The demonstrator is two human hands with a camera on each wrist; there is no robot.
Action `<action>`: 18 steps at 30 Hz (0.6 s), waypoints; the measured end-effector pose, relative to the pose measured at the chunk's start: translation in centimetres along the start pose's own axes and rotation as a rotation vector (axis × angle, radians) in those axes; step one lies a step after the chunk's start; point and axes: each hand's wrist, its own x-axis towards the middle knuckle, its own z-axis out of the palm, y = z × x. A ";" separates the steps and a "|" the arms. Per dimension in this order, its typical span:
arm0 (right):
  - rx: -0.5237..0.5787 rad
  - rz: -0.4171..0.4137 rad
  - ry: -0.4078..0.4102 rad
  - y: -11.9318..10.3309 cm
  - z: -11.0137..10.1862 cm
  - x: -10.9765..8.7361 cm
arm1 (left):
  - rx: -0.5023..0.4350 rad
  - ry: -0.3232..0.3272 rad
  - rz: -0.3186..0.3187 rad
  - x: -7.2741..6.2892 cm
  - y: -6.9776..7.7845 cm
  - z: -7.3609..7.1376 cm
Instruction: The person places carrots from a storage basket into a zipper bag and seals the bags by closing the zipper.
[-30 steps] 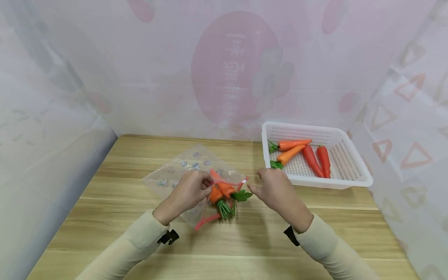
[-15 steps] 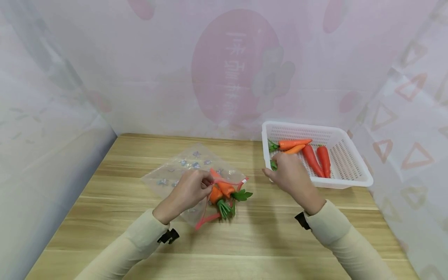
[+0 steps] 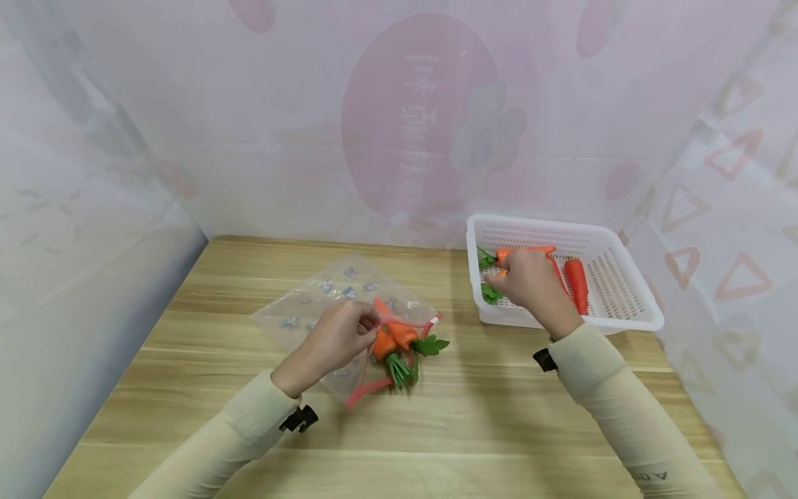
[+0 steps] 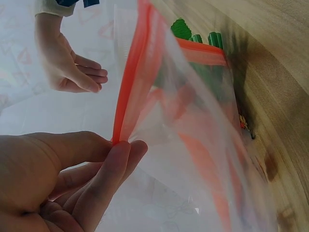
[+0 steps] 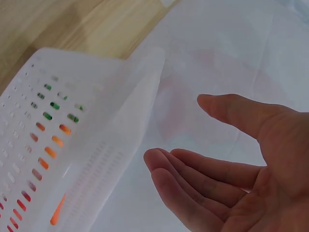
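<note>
My left hand [image 3: 339, 336] pinches the red-edged mouth of a clear zip bag [image 4: 135, 82] between thumb and fingertips, and the mouth gapes. Inside the bag lie two orange carrots [image 3: 384, 343], their green tops poking out at the opening. My right hand [image 3: 533, 281] is above the white basket [image 3: 630, 322], thumb and fingers apart with nothing between them in the right wrist view. Under and around that hand are an orange carrot [image 3: 503, 255] at the back and another mostly hidden one, whose leafy top [image 3: 491, 294] shows. A red carrot [image 3: 576, 284] lies to the right; a second is largely covered.
The perforated basket stands at the back right of the wooden table [image 3: 399, 443]. Fabric walls with pink prints [image 3: 424, 118] enclose the table at the back and both sides.
My right hand has moved from beside the bag's mouth, right and away from me, to over the basket. The left hand has stayed on the bag's edge.
</note>
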 end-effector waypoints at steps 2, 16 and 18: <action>0.017 0.043 -0.049 0.6 -0.2 0.8 | 0.001 -0.001 0.004 0.1 0.0 0.0; 0.154 0.387 -0.319 3.2 -0.7 6.0 | 0.006 -0.002 -0.038 0.1 -0.1 0.1; 0.204 0.426 -0.338 3.3 -0.7 6.4 | 0.014 0.005 -0.042 0.0 -0.1 0.0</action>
